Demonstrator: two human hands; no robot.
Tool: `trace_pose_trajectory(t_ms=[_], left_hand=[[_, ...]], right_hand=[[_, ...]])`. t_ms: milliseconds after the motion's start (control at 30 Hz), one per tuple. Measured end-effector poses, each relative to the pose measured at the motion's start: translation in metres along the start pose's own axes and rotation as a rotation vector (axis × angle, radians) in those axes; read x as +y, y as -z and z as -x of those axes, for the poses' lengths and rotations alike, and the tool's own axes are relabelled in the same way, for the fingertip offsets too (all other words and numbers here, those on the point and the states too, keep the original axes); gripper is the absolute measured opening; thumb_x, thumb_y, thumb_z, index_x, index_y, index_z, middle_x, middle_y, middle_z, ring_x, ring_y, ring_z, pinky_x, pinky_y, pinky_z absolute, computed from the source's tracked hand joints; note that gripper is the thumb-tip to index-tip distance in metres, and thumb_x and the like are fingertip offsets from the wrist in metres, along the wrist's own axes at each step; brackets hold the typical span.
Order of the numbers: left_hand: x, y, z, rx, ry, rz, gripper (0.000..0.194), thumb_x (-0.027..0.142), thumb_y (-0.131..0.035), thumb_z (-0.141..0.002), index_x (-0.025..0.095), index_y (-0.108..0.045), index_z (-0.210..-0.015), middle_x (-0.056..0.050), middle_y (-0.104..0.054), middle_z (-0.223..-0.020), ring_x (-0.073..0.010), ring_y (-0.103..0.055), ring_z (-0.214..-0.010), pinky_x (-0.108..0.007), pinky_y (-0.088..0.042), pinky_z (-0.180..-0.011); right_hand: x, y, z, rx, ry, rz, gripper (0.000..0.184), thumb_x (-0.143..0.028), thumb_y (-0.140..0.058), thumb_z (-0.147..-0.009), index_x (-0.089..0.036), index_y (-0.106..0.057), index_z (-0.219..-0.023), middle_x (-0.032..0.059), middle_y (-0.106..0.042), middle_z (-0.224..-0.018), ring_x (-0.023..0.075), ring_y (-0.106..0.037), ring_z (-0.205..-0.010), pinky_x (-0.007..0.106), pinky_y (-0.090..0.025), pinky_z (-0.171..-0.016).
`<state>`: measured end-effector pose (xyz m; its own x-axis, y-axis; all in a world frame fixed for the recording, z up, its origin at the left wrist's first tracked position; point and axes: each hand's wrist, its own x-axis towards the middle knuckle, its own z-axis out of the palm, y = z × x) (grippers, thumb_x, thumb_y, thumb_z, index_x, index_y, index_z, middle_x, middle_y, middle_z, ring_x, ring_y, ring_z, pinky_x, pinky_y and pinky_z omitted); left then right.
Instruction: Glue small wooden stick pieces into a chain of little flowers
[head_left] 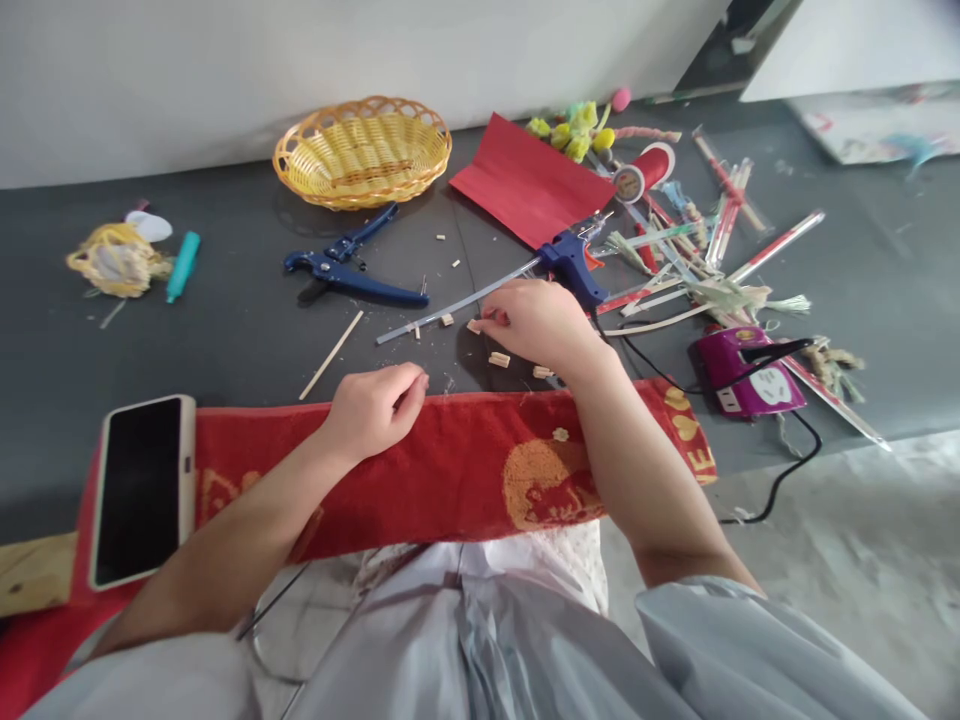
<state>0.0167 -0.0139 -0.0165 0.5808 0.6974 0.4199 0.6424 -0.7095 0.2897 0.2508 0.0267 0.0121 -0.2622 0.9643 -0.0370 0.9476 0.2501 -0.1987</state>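
Observation:
My left hand [375, 405] rests on the edge of a red towel [465, 480], fingers curled in a loose pinch; whether anything is in them stays hidden. My right hand [536, 322] reaches onto the dark table [225, 330], fingertips pinched near a small wooden piece [474, 326]. Other short wooden bits [499, 359] lie just beside it. A long clear glue stick [450, 305] and a blue glue gun [574, 262] lie right behind this hand.
Blue pliers [352, 275], a thin wooden stick [331, 354], a yellow wicker basket [362, 150], red paper [525, 190], a red thread spool [645, 170], loose sticks and straw [712, 270], a purple power strip [750, 375], a phone [142, 488], a teal lighter [182, 265].

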Motion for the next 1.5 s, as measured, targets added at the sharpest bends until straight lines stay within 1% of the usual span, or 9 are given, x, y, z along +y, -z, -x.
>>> trace_pose_trajectory(t_ms=[233, 367, 567, 633, 733, 867, 1067, 1267, 1500], left_hand=[[-0.001, 0.001, 0.001, -0.035, 0.008, -0.004, 0.027, 0.023, -0.044, -0.094, 0.018, -0.061, -0.073, 0.001, -0.069, -0.062, -0.0103, -0.062, -0.052, -0.022, -0.039, -0.052], [0.0, 0.001, 0.002, -0.011, -0.016, 0.011, 0.026, 0.021, -0.046, -0.094, 0.018, -0.061, -0.073, 0.0, -0.069, -0.062, -0.0098, -0.06, -0.052, -0.021, -0.039, -0.052], [0.003, 0.001, 0.003, -0.009, 0.078, 0.103, 0.025, 0.023, -0.045, -0.095, 0.018, -0.066, -0.083, -0.002, -0.074, -0.074, -0.0112, -0.067, -0.062, -0.02, -0.045, -0.059], [0.004, 0.001, 0.003, 0.003, 0.143, 0.187, 0.024, 0.025, -0.046, -0.096, 0.018, -0.068, -0.09, -0.002, -0.077, -0.083, -0.0113, -0.069, -0.069, -0.019, -0.048, -0.064], [0.005, 0.0, 0.003, 0.04, 0.215, 0.31, 0.021, 0.028, -0.05, -0.095, 0.018, -0.069, -0.096, -0.002, -0.076, -0.083, -0.0087, -0.065, -0.062, -0.018, -0.048, -0.062], [0.006, 0.001, 0.002, 0.086, 0.236, 0.377, 0.023, 0.036, -0.054, -0.095, 0.016, -0.065, -0.099, 0.002, -0.071, -0.07, -0.0057, -0.057, -0.05, -0.016, -0.045, -0.056], [0.007, 0.001, 0.002, 0.126, 0.201, 0.36, 0.026, 0.039, -0.053, -0.096, 0.016, -0.064, -0.088, 0.001, -0.072, -0.073, -0.0047, -0.057, -0.051, -0.015, -0.043, -0.054], [0.006, 0.002, 0.001, 0.028, 0.294, 0.427, 0.038, 0.05, -0.05, -0.095, 0.016, -0.068, -0.09, -0.001, -0.071, -0.069, -0.0079, -0.058, -0.052, -0.018, -0.044, -0.054], [0.005, 0.004, -0.007, -0.139, 0.48, 0.858, 0.041, 0.055, -0.057, -0.089, 0.016, -0.064, -0.08, 0.003, -0.057, -0.05, -0.008, -0.052, -0.046, -0.019, -0.042, -0.048]], right_hand=[[-0.004, -0.007, -0.002, -0.048, 0.037, 0.0, 0.022, -0.029, -0.054, -0.091, -0.019, -0.073, -0.092, 0.0074, -0.073, -0.095, 0.0216, -0.063, -0.087, 0.031, -0.035, -0.067], [-0.004, -0.006, -0.001, 0.004, 0.064, -0.069, 0.019, -0.024, -0.055, -0.087, -0.016, -0.073, -0.088, 0.0074, -0.071, -0.089, 0.0213, -0.062, -0.086, 0.03, -0.038, -0.071], [-0.003, 0.0, 0.004, 0.176, 0.254, -0.595, 0.013, -0.027, -0.068, -0.081, -0.016, -0.073, -0.087, 0.0031, -0.067, -0.077, 0.013, -0.054, -0.068, 0.026, -0.042, -0.066], [-0.004, 0.0, 0.005, 0.174, 0.332, -0.761, 0.017, -0.033, -0.071, -0.081, -0.017, -0.073, -0.088, 0.0032, -0.067, -0.079, 0.0124, -0.054, -0.069, 0.025, -0.043, -0.064], [-0.008, -0.002, 0.005, 0.122, 0.455, -0.892, 0.021, -0.037, -0.073, -0.082, -0.018, -0.073, -0.09, 0.0051, -0.069, -0.085, 0.0137, -0.059, -0.077, 0.026, -0.045, -0.069], [-0.014, -0.006, 0.003, 0.026, 0.553, -0.915, 0.022, -0.039, -0.072, -0.084, -0.019, -0.073, -0.092, 0.005, -0.071, -0.088, 0.0136, -0.062, -0.082, 0.027, -0.047, -0.075], [-0.018, -0.012, 0.002, -0.014, 0.612, -0.907, 0.019, -0.035, -0.071, -0.086, -0.017, -0.072, -0.093, 0.0049, -0.071, -0.089, 0.0122, -0.062, -0.083, 0.026, -0.048, -0.077], [-0.019, -0.011, 0.003, 0.043, 0.619, -0.851, 0.018, -0.034, -0.071, -0.085, -0.017, -0.072, -0.091, 0.0055, -0.072, -0.087, 0.0135, -0.064, -0.082, 0.027, -0.05, -0.077], [-0.022, -0.01, 0.005, 0.044, 0.574, -0.791, 0.016, -0.033, -0.07, -0.085, -0.018, -0.073, -0.089, 0.0046, -0.07, -0.085, 0.0132, -0.061, -0.077, 0.027, -0.049, -0.072]])
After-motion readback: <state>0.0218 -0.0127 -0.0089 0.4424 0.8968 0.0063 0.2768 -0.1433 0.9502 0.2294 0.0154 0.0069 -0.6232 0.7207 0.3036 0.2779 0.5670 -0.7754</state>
